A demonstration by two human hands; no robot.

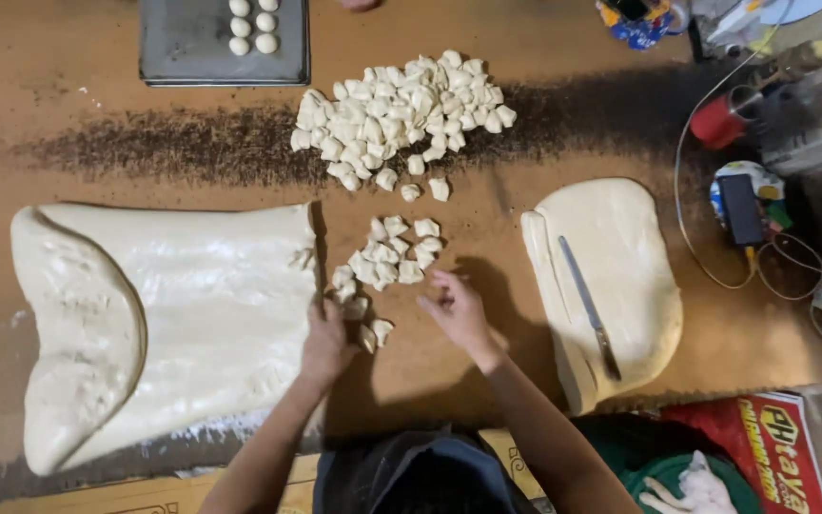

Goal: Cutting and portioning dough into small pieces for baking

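I see my left hand (327,345) curled partway, its fingers on a few small dough pieces (369,330) at the right edge of the big dough sheet (192,305). My right hand (456,311) is spread open, palm down, fingertips just beside the loose cluster of cut pieces (387,257) on the table (487,219). I can't tell whether either hand actually grips a piece. A knife (590,306) lies on the smaller dough slab (620,276).

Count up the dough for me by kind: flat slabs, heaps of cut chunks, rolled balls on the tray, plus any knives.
Flat dough slabs: 2, the large slab and the small slab
Heaps of cut chunks: 2, the far heap and the near heap
Rolled balls showing on the tray: 5
Knife: 1
Total: 10
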